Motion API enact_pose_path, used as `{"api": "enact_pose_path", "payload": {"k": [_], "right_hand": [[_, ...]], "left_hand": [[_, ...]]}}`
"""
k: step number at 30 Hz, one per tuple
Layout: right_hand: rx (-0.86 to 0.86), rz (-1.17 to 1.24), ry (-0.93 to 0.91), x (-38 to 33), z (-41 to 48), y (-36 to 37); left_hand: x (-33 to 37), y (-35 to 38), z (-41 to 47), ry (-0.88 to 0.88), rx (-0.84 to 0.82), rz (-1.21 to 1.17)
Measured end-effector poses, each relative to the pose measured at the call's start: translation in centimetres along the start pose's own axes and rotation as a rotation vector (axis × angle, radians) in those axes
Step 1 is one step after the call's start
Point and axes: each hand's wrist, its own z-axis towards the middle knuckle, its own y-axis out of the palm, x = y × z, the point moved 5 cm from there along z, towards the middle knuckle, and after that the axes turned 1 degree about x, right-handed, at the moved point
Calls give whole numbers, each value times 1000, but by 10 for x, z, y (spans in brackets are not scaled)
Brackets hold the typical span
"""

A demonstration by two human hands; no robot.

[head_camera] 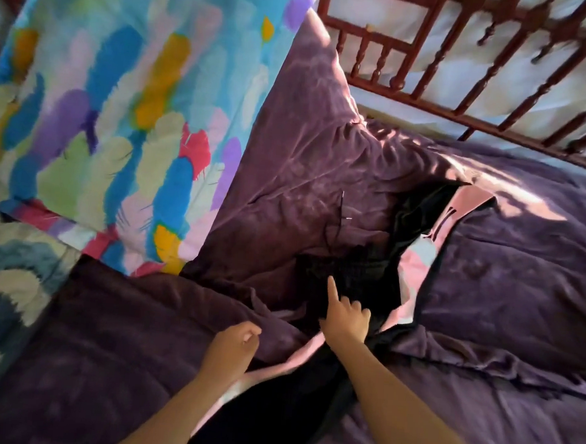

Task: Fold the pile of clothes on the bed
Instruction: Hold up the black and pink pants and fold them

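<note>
1. Clothes lie in a messy heap in the middle of the bed, on top of its purple cover
2. They are mostly black, with pink and white edges showing along the right side and down near my arms
3. I see my right hand resting on the black part of the heap
4. Its pointer finger sticks straight out, away from me, and the other fingers are curled in
5. I cannot tell if those curled fingers are holding any cloth
6. My left hand is just to the left of the heap, by a fold in the purple cover
7. Its fingers are curled into a loose fist, and I cannot tell if it is gripping the fold or nothing at all
8. A thin black string lies on the purple pillow, just above the heap
9. A bright pillow with coloured feathers on it leans up at the top left, beside the purple one
10. A dark red wooden bed rail runs along the far side, with sunlight falling on the cover next to it
</note>
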Motion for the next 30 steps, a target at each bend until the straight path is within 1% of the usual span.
{"api": "enact_pose_path", "payload": {"k": [2,4,6,8,10,11,13,15,19,21,23,24,26,27,30], "right_hand": [[105,20,12,5,-9,-1],[141,154,33,12,-22,-9],[212,370,60,22,-41,-27],[291,693,76,34,-64,-59],[325,997,-6,44,-88,-96],[335,1088,-56,48,-103,-116],[353,1189,-150,54,-135,-156],[351,1258,-237,60,-168,-189],[377,1403,-439,75,-238,-248],[373,1465,-543,86,-270,-272],[396,1492,-579,101,-295,-289],[426,1516,-584,109,-309,-297],[464,1556,-614,124,-337,-310],[497,1583,-614,134,-350,-314],[544,1666,-554,168,-382,-315]], "left_hand": [[-3,5,-2,-11,-10,-37],[2,4,-7,-24,-23,-80],[13,1,-14,-4,-40,-150],[29,-6,-24,24,-39,-250],[45,-15,-34,48,-42,-326],[54,-21,-39,58,-41,-373],[77,-40,-54,111,-12,-516],[100,-60,-69,175,16,-598],[143,-82,-109,354,-44,-572],[156,-83,-134,460,-156,-557],[167,-82,-161,544,-273,-445],[173,-82,-175,588,-297,-380],[185,-90,-201,675,-235,-239],[192,-97,-213,702,-176,-196],[212,-131,-252,729,-3,-214]]}}
